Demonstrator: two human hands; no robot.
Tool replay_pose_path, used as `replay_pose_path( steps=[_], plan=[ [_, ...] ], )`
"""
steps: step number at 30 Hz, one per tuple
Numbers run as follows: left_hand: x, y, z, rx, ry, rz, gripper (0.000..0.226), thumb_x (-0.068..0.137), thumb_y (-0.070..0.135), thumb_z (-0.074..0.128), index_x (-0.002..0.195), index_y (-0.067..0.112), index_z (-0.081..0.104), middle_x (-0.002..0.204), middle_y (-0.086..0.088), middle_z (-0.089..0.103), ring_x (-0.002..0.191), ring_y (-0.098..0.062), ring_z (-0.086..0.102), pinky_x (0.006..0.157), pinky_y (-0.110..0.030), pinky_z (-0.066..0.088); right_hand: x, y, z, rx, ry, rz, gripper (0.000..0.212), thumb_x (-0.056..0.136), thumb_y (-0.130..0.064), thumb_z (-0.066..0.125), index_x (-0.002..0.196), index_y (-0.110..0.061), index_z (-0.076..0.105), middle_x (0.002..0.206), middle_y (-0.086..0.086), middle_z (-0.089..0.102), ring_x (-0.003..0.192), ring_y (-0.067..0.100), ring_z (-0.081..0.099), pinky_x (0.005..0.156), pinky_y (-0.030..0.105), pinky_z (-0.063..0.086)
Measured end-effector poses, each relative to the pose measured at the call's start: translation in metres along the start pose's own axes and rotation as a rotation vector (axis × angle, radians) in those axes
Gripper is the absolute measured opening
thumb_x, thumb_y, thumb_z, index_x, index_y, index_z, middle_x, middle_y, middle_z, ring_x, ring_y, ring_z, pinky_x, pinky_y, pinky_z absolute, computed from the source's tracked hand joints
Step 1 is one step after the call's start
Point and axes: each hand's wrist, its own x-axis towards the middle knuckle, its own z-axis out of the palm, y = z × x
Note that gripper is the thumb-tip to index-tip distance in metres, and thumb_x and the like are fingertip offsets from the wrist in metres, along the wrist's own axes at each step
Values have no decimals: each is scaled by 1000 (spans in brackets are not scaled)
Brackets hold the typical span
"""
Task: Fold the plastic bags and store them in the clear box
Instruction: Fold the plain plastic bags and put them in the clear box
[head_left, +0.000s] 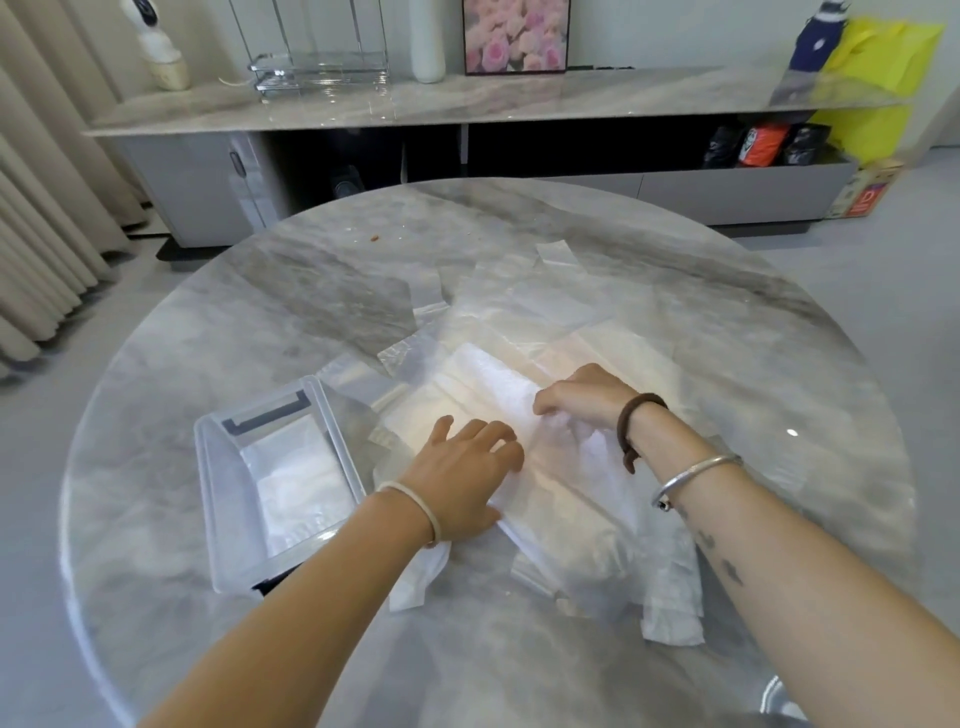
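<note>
White translucent plastic covers the near middle of the round grey marble bench (260, 322). The left hand (462, 478) lies flat on the plastic bag (498, 379), fingers straight and spread, pressing it down, with a thin pale band (415, 506) at the wrist. The right hand (582, 397), at 1 o'clock from the left and close to it, has its fingers curled under, pinching a folded edge of the same bag. That wrist carries a brown hair tie (631, 421) and a silver bangle (696, 473). Loose ends of the bag trail toward 5 and 6 o'clock, wrinkled, flat on the bench. The clear box (208, 483) sits at 8 o'clock on the bench, open-topped, just beside the left hand, its long side touching the plastic. A folded bag (296, 467) lies flat on its floor. More bags (519, 296), thin and see-through, overlap from the centre out toward 12 and 1 o'clock. There is a small orange speck (374, 238) at 11 o'clock near the far rim. Beyond the bench is a low grey sideboard (519, 98) with a marble top. It bears a clear acrylic rack (317, 67) at 11 o'clock, a white vase (428, 41), a framed picture of pink roses (514, 36) at 12, and a yellow bag (883, 52) at 2. Beige curtains (36, 208) hang at 10 o'clock.
</note>
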Motion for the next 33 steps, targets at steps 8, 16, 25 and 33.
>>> replay_pose_path(
  steps=[8, 16, 25, 33],
  plan=[
    [-3, -8, -9, -602, 242, -341, 36, 82, 11, 57, 117, 13, 51, 137, -3, 36, 129, -21, 37, 104, -29, 30, -12, 11, -15, 556, -29, -122, 14, 81, -1, 60, 69, -8, 62, 67, 12, 63, 49, 19, 61, 48, 20, 46],
    [-5, 1, -21, -1722, 77, -987, 29, 90, 27, 51, 108, 8, 40, 87, -11, 50, 69, -23, 52, 70, -35, 47, -34, 11, -21, 931, 23, -142, 18, 85, -3, 57, 70, -12, 60, 61, 2, 69, 48, 10, 62, 57, 22, 49],
    [-8, 9, -30, -1953, 66, -856, 17, 88, 18, 54, 98, 6, 45, 87, -9, 58, 79, -21, 56, 88, -39, 40, -48, 3, -26, 1235, 18, -221, 18, 88, -4, 53, 72, -11, 58, 52, -3, 64, 45, 9, 60, 50, 17, 51],
    [0, 9, -24, -2242, 103, -726, 25, 88, 21, 51, 106, 4, 52, 94, -11, 55, 76, -21, 53, 68, -28, 43, -55, -1, -26, 1242, -35, -278, 18, 89, -4, 50, 74, -10, 58, 55, -2, 64, 48, 9, 60, 50, 17, 50]
  ],
)
